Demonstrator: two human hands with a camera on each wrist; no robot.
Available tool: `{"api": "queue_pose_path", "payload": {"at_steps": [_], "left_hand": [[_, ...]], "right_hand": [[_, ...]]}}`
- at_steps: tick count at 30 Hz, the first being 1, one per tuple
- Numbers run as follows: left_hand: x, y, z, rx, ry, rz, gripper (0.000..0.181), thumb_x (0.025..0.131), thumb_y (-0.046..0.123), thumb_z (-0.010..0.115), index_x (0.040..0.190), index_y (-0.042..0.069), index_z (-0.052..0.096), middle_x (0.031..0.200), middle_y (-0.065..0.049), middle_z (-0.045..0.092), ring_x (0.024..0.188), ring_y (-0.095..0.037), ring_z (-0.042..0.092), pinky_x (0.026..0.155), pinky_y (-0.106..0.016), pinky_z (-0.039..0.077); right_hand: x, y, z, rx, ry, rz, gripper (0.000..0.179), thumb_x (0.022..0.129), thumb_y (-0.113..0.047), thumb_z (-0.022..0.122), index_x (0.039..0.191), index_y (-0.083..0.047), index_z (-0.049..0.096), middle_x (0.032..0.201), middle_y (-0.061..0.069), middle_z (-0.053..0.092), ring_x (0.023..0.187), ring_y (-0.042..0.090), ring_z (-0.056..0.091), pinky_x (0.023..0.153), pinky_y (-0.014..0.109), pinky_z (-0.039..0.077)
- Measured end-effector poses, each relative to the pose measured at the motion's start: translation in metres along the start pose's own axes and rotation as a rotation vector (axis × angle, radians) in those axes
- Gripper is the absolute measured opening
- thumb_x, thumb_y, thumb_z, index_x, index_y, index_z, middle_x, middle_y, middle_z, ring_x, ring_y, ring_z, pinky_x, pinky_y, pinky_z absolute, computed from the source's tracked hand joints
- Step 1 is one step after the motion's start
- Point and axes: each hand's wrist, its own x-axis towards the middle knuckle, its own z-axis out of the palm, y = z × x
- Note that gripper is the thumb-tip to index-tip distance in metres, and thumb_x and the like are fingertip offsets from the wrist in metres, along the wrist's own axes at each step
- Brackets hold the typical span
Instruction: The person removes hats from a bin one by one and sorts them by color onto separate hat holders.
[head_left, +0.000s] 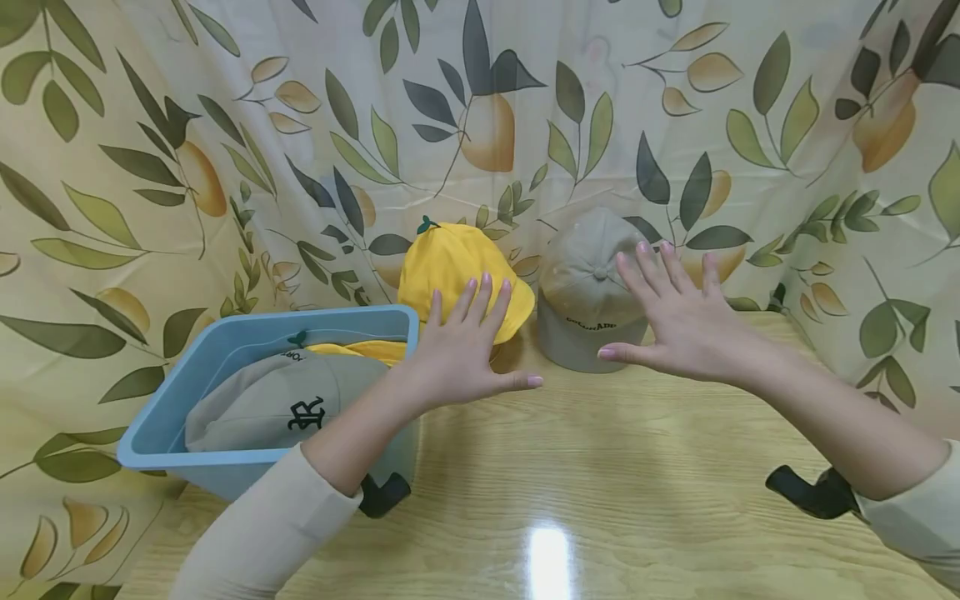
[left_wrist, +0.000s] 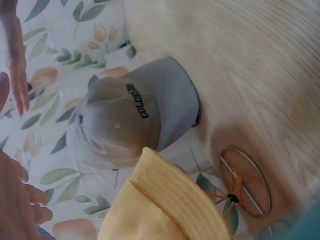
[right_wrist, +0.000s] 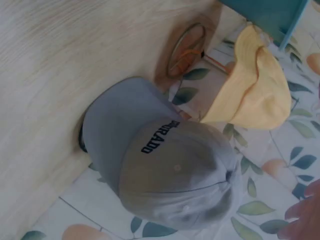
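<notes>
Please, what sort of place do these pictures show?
Probably a curtained-off indoor work corner: a leaf-patterned curtain hangs behind a wood-grain table, where a blue bin holds hats.

Yellow hat (head_left: 442,260), green sprout (head_left: 427,223) on crown: upright, at table (head_left: 637,467) rear. Grey cap (head_left: 581,271), dark COLORADO lettering above brim: upright, just right of the hat, brim foremost.

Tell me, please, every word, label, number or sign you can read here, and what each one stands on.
"COLORADO": on the outer grey cap, above its brim.
Ornate black emblem: on the grey cap in the blue bin; seems to include an "R", but not surely readable.
Small lettering: near that cap's upper edge; too small to read.
</notes>
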Motion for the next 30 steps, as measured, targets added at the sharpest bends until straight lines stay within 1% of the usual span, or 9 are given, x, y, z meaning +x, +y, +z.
{"api": "queue_pose_path", "payload": {"at_steps": [2,5,8,11,16,18,24,27,30], "left_hand": [[-0.004,0.001,0.000,0.019,0.014,0.011,0.107,0.069,0.086,0.025,0.143,0.021,-0.016,0.152,-0.006,-0.013,0.139,-0.019,-0.014,0.108,-0.055,-0.008],[-0.009,0.002,0.000,0.042,0.040,0.017,0.106,0.070,0.085,0.026,0.142,0.021,-0.018,0.151,-0.005,-0.014,0.138,-0.018,-0.016,0.108,-0.054,-0.011],[-0.016,0.001,-0.002,0.059,0.054,0.018,0.107,0.070,0.085,0.027,0.141,0.022,-0.021,0.151,-0.002,-0.016,0.137,-0.017,-0.017,0.108,-0.053,-0.012],[-0.023,0.000,-0.003,0.068,0.066,0.023,0.107,0.070,0.085,0.028,0.141,0.022,-0.022,0.150,0.000,-0.018,0.137,-0.016,-0.019,0.108,-0.054,-0.011],[-0.035,-0.004,-0.001,0.075,0.083,0.041,0.106,0.071,0.084,0.026,0.141,0.020,-0.021,0.149,-0.002,-0.022,0.137,-0.018,-0.020,0.108,-0.054,-0.009],[-0.041,-0.006,0.001,0.074,0.091,0.048,0.106,0.072,0.083,0.028,0.141,0.019,-0.021,0.148,-0.002,-0.024,0.137,-0.019,-0.019,0.108,-0.055,-0.009],[-0.058,-0.013,0.006,0.095,0.130,0.060,0.107,0.072,0.081,0.034,0.142,0.019,-0.019,0.149,-0.004,-0.020,0.138,-0.020,-0.017,0.108,-0.057,-0.006],[-0.062,-0.016,0.006,0.099,0.147,0.052,0.108,0.072,0.081,0.035,0.143,0.018,-0.016,0.150,-0.003,-0.019,0.138,-0.019,-0.017,0.108,-0.057,-0.002],[-0.068,-0.021,0.006,0.071,0.143,0.022,0.108,0.072,0.081,0.035,0.143,0.019,-0.016,0.149,-0.001,-0.021,0.138,-0.019,-0.016,0.108,-0.058,0.000]], "right_hand": [[0.000,0.000,0.001,0.000,0.007,0.002,0.101,0.079,-0.068,0.046,0.145,-0.014,-0.009,0.149,0.010,-0.019,0.134,0.029,-0.023,0.099,0.061,-0.020],[0.001,-0.001,0.001,-0.004,0.014,0.000,0.102,0.079,-0.069,0.045,0.145,-0.015,-0.009,0.149,0.009,-0.020,0.134,0.027,-0.025,0.098,0.059,-0.022],[0.001,-0.005,0.003,-0.026,0.027,-0.004,0.104,0.076,-0.072,0.045,0.146,-0.015,-0.008,0.150,0.010,-0.017,0.134,0.027,-0.025,0.099,0.061,-0.020],[0.001,-0.009,0.003,-0.055,0.047,-0.018,0.106,0.074,-0.074,0.044,0.145,-0.016,-0.008,0.151,0.011,-0.013,0.135,0.028,-0.021,0.100,0.063,-0.015],[-0.001,-0.017,0.003,-0.082,0.069,-0.053,0.106,0.075,-0.075,0.044,0.146,-0.015,-0.007,0.151,0.012,-0.012,0.135,0.027,-0.021,0.100,0.056,-0.022],[-0.001,-0.021,0.004,-0.083,0.073,-0.064,0.106,0.075,-0.075,0.043,0.146,-0.014,-0.006,0.151,0.012,-0.013,0.135,0.027,-0.022,0.099,0.052,-0.026],[-0.001,-0.031,0.009,-0.083,0.091,-0.094,0.107,0.073,-0.076,0.043,0.146,-0.012,-0.003,0.151,0.013,-0.012,0.136,0.030,-0.019,0.100,0.054,-0.024],[-0.002,-0.036,0.011,-0.073,0.103,-0.108,0.107,0.074,-0.076,0.043,0.146,-0.013,-0.003,0.151,0.012,-0.013,0.136,0.030,-0.018,0.100,0.054,-0.024],[-0.002,-0.042,0.014,-0.070,0.117,-0.131,0.106,0.074,-0.075,0.043,0.146,-0.014,-0.005,0.150,0.011,-0.014,0.136,0.030,-0.019,0.100,0.053,-0.025]]}}
